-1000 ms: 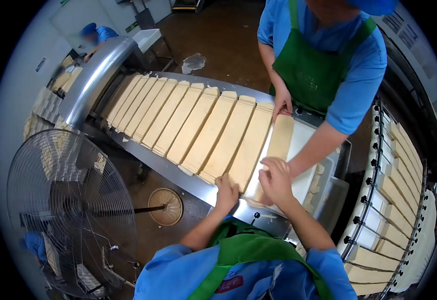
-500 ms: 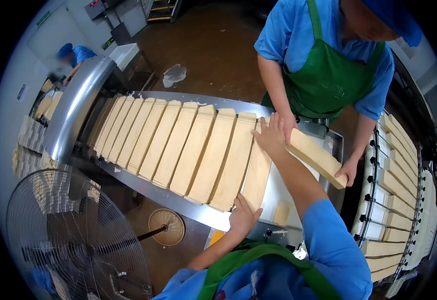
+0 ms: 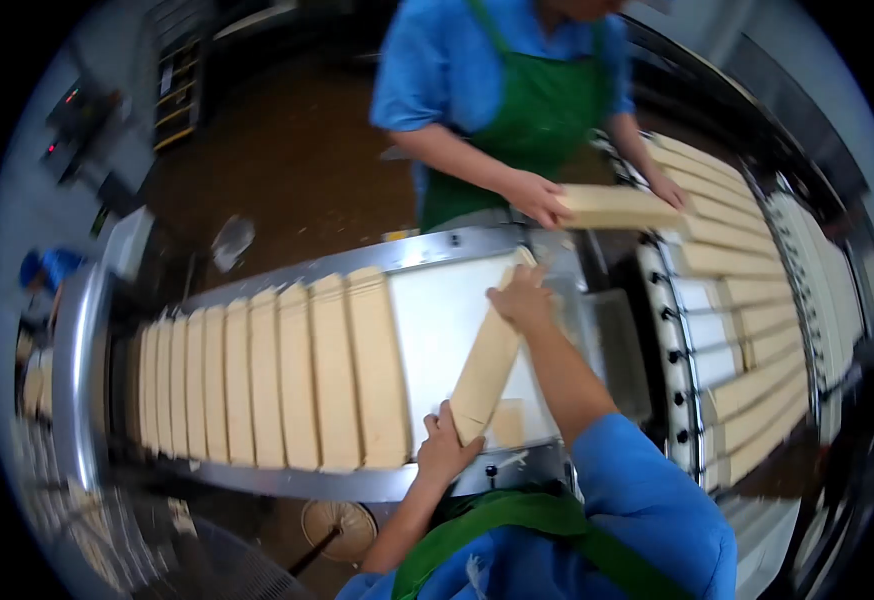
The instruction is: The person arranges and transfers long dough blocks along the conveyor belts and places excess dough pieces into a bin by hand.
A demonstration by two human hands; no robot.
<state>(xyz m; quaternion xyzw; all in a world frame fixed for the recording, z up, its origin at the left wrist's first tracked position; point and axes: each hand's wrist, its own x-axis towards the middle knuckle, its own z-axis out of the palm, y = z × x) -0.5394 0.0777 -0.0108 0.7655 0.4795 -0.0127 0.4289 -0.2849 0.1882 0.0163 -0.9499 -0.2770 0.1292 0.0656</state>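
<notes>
Both my hands hold one long, pale dough slab [image 3: 490, 368] at a slant over the white belt [image 3: 425, 310]. My left hand [image 3: 444, 447] is closed around its near end, and my right hand [image 3: 523, 300] grips its far end. To the left, a row of similar dough slabs [image 3: 298, 380] lies side by side on the conveyor. A small dough piece [image 3: 507, 424] rests on the belt beside my slab. Across from me a co-worker [image 3: 537, 110] holds another dough slab [image 3: 617, 207] at both ends.
At the right stands a second conveyor [image 3: 695, 372] with black knobs, carrying several slabs. A metal hood [image 3: 79, 370] covers the conveyor's left end. The blurred wire fan [image 3: 157, 550] is at the lower left, and a grey bin [image 3: 619, 350] sits between the conveyors.
My hands have drawn a slab away from the row and turned it. The co-worker's slab has moved to the edge of the second conveyor. My view has swung right.
</notes>
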